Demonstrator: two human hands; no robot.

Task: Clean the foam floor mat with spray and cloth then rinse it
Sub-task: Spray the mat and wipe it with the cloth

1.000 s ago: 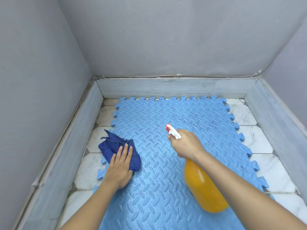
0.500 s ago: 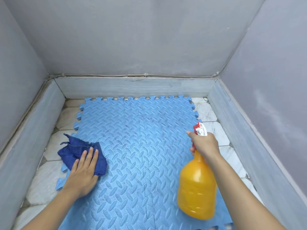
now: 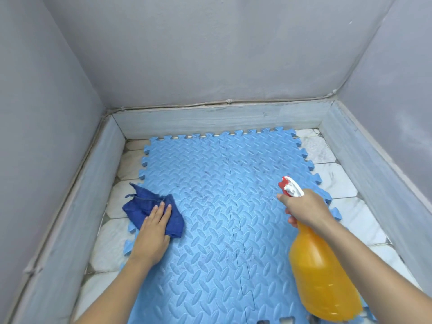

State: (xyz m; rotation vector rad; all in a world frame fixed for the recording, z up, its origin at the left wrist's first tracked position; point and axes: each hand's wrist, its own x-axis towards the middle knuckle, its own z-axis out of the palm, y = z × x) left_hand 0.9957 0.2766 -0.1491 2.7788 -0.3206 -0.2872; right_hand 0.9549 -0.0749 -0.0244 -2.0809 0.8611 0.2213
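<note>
A light blue foam floor mat (image 3: 222, 206) of interlocking tiles covers the floor, with faint dark specks across its middle. My left hand (image 3: 154, 230) rests flat with straight fingers on a crumpled dark blue cloth (image 3: 142, 204) at the mat's left edge. My right hand (image 3: 304, 206) grips the neck of an orange spray bottle (image 3: 322, 277) with a white and red trigger head (image 3: 291, 187), held above the mat's right side. The nozzle points toward the far left, and my index finger reaches forward by the trigger.
White marble floor tiles (image 3: 336, 181) show around the mat on the left and right. A low grey skirting (image 3: 222, 120) and grey walls close in the far, left and right sides.
My right hand carried the spray bottle from the mat's middle to its right side. The view swung right, then back left. My left hand stayed on the cloth.
</note>
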